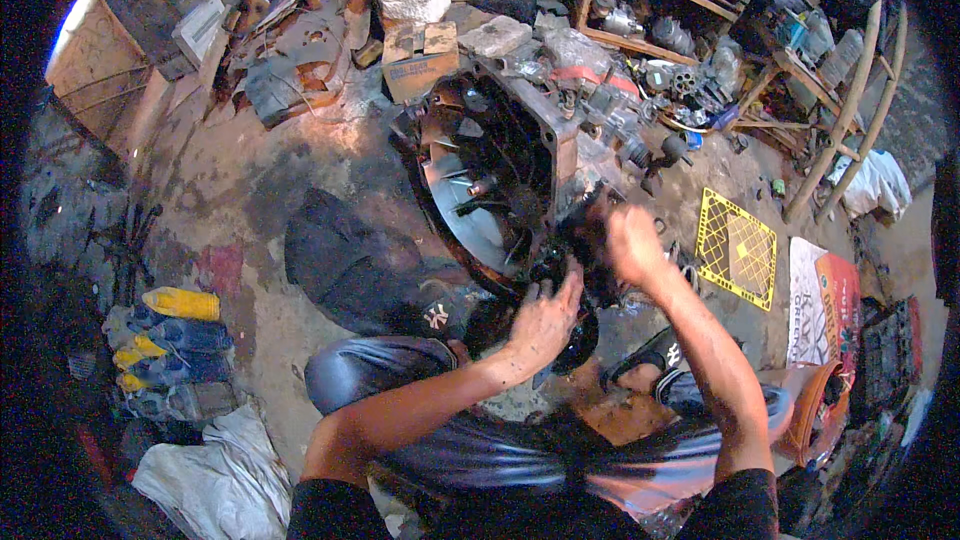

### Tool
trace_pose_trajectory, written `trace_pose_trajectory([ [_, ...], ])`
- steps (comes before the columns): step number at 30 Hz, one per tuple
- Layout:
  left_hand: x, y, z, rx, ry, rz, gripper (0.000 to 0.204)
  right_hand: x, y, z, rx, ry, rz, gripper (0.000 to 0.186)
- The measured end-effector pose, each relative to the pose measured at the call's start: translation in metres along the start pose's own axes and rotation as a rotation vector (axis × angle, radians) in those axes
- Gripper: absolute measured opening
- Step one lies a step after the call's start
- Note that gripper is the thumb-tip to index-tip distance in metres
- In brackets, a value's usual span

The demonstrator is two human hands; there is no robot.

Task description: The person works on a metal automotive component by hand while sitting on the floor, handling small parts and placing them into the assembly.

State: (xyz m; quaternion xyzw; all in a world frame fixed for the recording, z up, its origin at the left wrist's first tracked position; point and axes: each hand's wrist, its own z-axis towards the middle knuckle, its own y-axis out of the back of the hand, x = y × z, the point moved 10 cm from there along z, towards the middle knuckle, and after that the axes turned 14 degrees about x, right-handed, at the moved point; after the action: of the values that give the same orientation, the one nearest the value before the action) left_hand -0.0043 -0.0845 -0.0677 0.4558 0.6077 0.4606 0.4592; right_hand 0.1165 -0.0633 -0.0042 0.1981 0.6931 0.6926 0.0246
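Note:
A large metal bell housing [483, 202], dark inside with a shaft stub, lies tilted on the ground in front of me. Against its lower edge rests my left hand [545, 323], with fingers stretched out over a dark, greasy part. My right hand [634, 248] is closed, fist-like, beside the housing's right side; what it holds, if anything, is hidden. Dark, oily metal parts [592, 230] lie between both hands, too dim to name. Below my left hand sits a black round vessel [578, 348], partly covered by the hand.
Several plastic bottles [180, 303] stand at the left near a whitish sack [225, 470]. A yellow plastic grid [737, 250] lies at the right. Behind the housing are a cardboard box [420, 60], loose metal parts and a wooden shelf [640, 45]. Dark cloth [350, 265] covers the floor left.

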Motion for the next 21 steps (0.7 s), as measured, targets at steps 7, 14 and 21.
trace_pose_trajectory([
  [7, 0.0, 0.018, -0.001, -0.124, -0.098, -0.097, 0.056, -0.058, -0.025, 0.001, 0.133, -0.047, 0.174, 0.024],
  [14, 0.019, 0.031, 0.007, -0.167, -0.15, -0.324, 0.045, -0.056, 0.009, 0.003, 0.044, -0.05, 0.267, 0.036],
  [21, 0.023, 0.04, 0.012, -0.135, -0.096, -0.254, 0.036, -0.035, 0.025, 0.003, 0.05, -0.236, 0.247, 0.031],
])
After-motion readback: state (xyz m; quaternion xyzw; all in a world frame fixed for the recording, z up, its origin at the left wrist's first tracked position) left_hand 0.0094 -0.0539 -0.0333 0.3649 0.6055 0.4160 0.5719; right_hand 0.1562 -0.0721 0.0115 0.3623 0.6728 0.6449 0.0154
